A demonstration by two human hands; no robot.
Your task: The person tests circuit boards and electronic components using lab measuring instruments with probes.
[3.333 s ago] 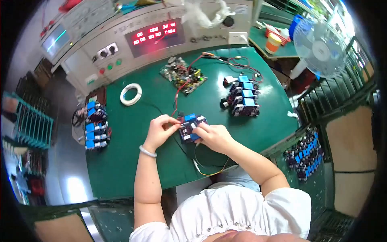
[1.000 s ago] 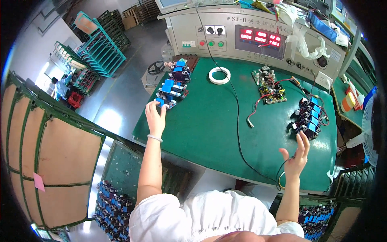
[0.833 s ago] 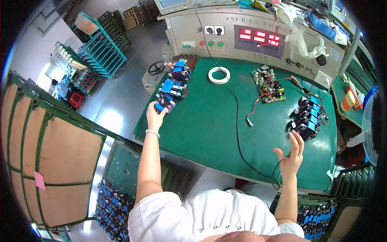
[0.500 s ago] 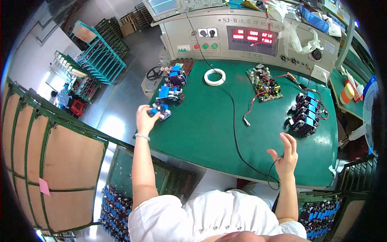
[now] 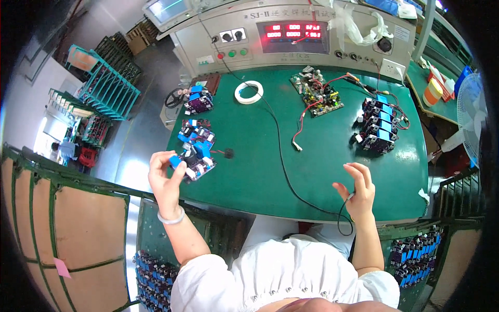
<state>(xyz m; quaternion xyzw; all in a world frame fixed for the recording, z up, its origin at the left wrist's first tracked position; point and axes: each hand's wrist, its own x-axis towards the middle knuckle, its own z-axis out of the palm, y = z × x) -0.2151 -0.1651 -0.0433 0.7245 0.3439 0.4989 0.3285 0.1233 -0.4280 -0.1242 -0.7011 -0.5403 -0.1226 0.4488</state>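
My left hand is shut on a small circuit board with blue parts, held over the near left corner of the green table. Just beyond it lie more of the same boards, and another pile sits farther back. My right hand hovers at the table's front edge with its fingers spread. A thin black cable runs across the table to its palm and loops below the wrist.
A white tape ring, a green board with red wires and a cluster of black and blue modules lie toward the back. Behind them stands a grey control panel with red displays. Green racks stand left, a fan right.
My left hand has taken a board off the left pile and drawn it back toward the table's near edge. My right hand has stayed by the front edge, fingers still spread.
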